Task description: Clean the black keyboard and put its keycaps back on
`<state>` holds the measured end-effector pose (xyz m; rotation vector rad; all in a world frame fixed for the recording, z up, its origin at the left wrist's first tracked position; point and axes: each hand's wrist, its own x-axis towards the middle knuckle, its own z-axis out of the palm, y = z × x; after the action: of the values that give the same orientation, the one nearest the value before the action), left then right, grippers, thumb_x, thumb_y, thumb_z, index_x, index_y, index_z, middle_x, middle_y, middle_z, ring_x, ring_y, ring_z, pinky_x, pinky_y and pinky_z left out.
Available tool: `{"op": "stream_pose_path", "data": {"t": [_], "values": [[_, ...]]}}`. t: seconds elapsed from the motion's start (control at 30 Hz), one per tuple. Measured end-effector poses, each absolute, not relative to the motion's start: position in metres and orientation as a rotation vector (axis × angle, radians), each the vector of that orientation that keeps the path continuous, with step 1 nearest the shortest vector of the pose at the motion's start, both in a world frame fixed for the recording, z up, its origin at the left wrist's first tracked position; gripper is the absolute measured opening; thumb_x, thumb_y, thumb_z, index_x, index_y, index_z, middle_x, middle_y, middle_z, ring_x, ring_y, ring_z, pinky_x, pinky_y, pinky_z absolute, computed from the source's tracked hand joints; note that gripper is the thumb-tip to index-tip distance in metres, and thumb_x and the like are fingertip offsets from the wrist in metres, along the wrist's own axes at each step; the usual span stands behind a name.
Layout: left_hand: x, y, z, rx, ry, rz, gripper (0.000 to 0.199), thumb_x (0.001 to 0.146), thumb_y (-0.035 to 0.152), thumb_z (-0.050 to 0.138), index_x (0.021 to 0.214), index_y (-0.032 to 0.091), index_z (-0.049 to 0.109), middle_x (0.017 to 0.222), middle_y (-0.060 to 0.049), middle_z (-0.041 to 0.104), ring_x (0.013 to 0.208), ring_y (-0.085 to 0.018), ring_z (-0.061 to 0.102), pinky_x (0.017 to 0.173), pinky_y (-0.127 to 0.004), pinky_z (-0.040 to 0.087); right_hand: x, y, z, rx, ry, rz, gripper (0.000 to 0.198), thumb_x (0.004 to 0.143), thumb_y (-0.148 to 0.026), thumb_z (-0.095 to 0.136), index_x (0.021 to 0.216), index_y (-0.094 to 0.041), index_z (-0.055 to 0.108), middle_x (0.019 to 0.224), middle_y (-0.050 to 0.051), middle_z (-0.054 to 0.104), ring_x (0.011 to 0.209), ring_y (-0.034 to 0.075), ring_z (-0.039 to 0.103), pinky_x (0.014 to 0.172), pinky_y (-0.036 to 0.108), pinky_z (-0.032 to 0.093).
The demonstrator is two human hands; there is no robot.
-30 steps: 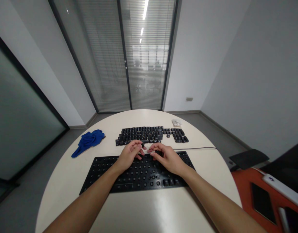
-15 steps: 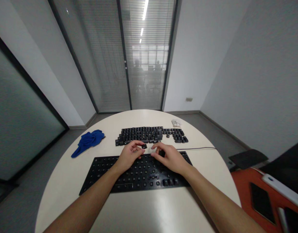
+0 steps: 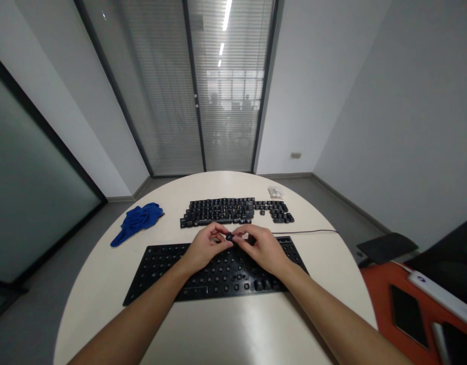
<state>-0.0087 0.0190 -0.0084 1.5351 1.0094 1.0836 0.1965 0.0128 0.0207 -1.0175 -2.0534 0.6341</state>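
A small black keycap (image 3: 229,236) is held above the far edge of the black keyboard base (image 3: 157,261). My left hand (image 3: 205,247) pinches it between thumb and fingertips from the left. From the right, the closed fingertips of my right hand (image 3: 263,248) meet the same keycap. Whether anything else is between the right fingers is hidden. Most of the base has bare key sockets, while a few keys remain at its near right. Beyond my hands, many loose black keycaps (image 3: 218,210) lie in rows like a keyboard layout.
On the left of the round white table (image 3: 92,294) lies a crumpled blue cloth (image 3: 140,218). A crumpled white tissue (image 3: 275,192) sits at the far right. A dark cable (image 3: 309,231) runs off the right edge. An orange chair seat (image 3: 381,294) holds a phone (image 3: 408,315) and a white power strip (image 3: 442,296).
My hands have come together, bringing the keycap to the right fingertips. A whitish piece visible at the right fingers earlier is now out of sight.
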Motion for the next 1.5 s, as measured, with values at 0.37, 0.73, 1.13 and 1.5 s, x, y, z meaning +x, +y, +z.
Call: {"op": "stream_pose_path", "data": {"t": [0.37, 0.73, 1.13, 1.5], "values": [[-0.0054, 0.0142, -0.0057, 1.665, 1.066, 1.032, 0.033, 0.074, 0.032, 0.080, 0.099, 0.018, 0.062, 0.074, 0.004, 0.059, 0.064, -0.011, 0.056, 0.054, -0.019, 0.042, 0.1954, 0.0129, 0.0219, -1.061, -1.967, 0.854, 0.015, 0.091, -0.032, 0.066, 0.097, -0.021, 0.074, 0.097, 0.003, 0.077, 0.093, 0.020, 0.070, 0.088, 0.031, 0.050], [-0.0059, 0.0117, -0.0094, 1.778, 1.078, 0.995, 0.035, 0.075, 0.033, 0.081, 0.099, 0.018, 0.061, 0.076, 0.003, 0.062, 0.067, -0.013, 0.061, 0.058, -0.022, 0.049, 0.1954, 0.0155, 0.0183, -1.116, -1.820, 1.179, 0.030, 0.085, -0.045, 0.070, 0.091, -0.016, 0.073, 0.081, 0.003, 0.072, 0.057, 0.013, 0.057, 0.055, 0.025, 0.045], [-0.0054, 0.0095, -0.0035, 1.831, 1.058, 0.965, 0.026, 0.081, 0.028, 0.073, 0.104, 0.018, 0.065, 0.083, -0.001, 0.067, 0.072, -0.014, 0.065, 0.060, -0.023, 0.052, 0.2001, 0.0195, 0.0172, -1.104, -1.807, 1.162, 0.025, 0.087, -0.041, 0.068, 0.091, -0.016, 0.071, 0.079, 0.002, 0.070, 0.057, 0.012, 0.057, 0.054, 0.024, 0.044], [-0.0053, 0.0113, -0.0095, 1.854, 1.118, 1.017, 0.029, 0.083, 0.033, 0.074, 0.104, 0.019, 0.060, 0.089, -0.001, 0.067, 0.079, -0.016, 0.066, 0.063, -0.024, 0.053, 0.2011, 0.0193, 0.0196, -1.046, -1.944, 1.042, 0.019, 0.084, -0.035, 0.073, 0.092, -0.017, 0.073, 0.086, 0.003, 0.075, 0.077, 0.017, 0.066, 0.073, 0.028, 0.050]]}}
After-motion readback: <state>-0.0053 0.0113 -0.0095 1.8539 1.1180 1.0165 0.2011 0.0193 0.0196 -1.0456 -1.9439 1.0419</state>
